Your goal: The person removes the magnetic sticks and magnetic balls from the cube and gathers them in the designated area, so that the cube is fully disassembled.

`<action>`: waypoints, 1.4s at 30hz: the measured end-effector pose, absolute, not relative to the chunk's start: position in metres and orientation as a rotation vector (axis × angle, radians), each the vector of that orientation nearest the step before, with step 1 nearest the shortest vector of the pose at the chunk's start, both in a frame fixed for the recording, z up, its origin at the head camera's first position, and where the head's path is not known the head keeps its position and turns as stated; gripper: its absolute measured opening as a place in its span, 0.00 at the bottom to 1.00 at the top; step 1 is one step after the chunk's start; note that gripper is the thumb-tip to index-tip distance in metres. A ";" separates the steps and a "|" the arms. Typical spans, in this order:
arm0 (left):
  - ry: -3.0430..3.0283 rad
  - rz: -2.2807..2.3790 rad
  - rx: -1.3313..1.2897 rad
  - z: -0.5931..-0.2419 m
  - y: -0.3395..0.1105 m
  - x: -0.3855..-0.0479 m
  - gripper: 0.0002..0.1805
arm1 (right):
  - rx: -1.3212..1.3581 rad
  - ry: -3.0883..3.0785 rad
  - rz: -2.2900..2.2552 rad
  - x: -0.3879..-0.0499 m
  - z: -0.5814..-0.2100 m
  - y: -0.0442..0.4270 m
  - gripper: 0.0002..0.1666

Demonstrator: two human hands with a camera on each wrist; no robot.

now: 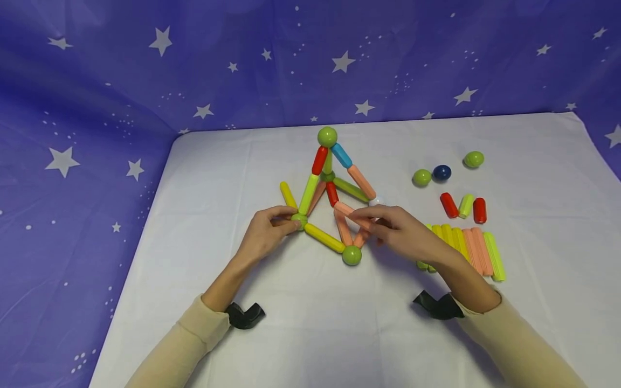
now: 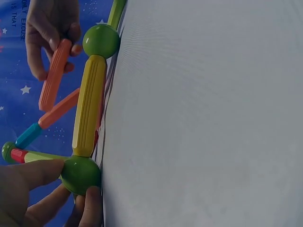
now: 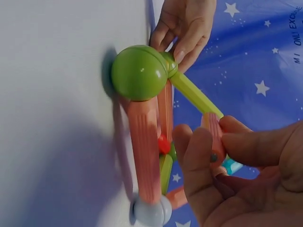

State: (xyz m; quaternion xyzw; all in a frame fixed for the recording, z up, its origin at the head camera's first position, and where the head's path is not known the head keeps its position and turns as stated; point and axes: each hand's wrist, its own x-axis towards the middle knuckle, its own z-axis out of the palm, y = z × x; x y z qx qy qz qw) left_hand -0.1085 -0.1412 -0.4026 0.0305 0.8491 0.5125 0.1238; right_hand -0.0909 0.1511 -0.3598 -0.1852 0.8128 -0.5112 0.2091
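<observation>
We seem to be adding a rod to the ball-and-rod frame (image 1: pixel 351 189) on the table (image 1: pixel 291 334)
Left hand (image 1: pixel 264 231) pinches its left green ball (image 1: pixel 299 220); right hand (image 1: pixel 400 231) pinches a salmon rod (image 2: pixel 54 75), which likely needs aligning

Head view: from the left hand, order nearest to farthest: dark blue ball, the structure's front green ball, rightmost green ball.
1. Front green ball: right of the left hand.
2. Dark blue ball: farther right.
3. Rightmost green ball: right of that, farther back.
</observation>
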 end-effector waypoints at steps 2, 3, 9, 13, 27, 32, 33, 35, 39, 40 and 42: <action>2.481 1.478 0.102 -0.403 -0.141 -0.109 0.21 | -0.491 2.278 -1.423 -0.087 -0.360 0.157 0.22; 2.484 1.467 0.109 -0.403 -0.140 -0.109 0.22 | -0.477 2.281 -1.423 -0.085 -0.360 0.160 0.22; 2.513 1.430 0.139 -0.404 -0.139 -0.110 0.22 | -0.424 2.284 -1.450 -0.075 -0.361 0.179 0.28; 2.525 1.428 0.143 -0.403 -0.138 -0.110 0.22 | -0.399 2.291 -1.500 -0.069 -0.361 0.193 0.33; 2.545 1.321 0.175 -0.400 -0.140 -0.106 0.21 | -0.119 2.547 -1.341 -0.036 -0.363 0.268 0.38; 2.546 1.300 0.183 -0.398 -0.140 -0.104 0.22 | -0.043 2.723 -1.168 -0.025 -0.374 0.303 0.37; 2.544 1.295 0.186 -0.398 -0.139 -0.103 0.22 | -0.041 2.767 -1.124 -0.023 -0.377 0.310 0.36; 2.537 1.286 0.190 -0.397 -0.138 -0.102 0.23 | -0.018 2.817 -1.042 -0.020 -0.381 0.322 0.36; 2.513 1.256 0.218 -0.395 -0.138 -0.100 0.21 | 0.014 2.810 -0.910 -0.017 -0.388 0.342 0.39; 2.506 1.248 0.234 -0.395 -0.138 -0.100 0.21 | 0.027 2.793 -0.877 -0.017 -0.389 0.346 0.40; 2.514 1.218 0.271 -0.393 -0.138 -0.099 0.21 | 0.038 2.754 -0.841 -0.016 -0.391 0.351 0.41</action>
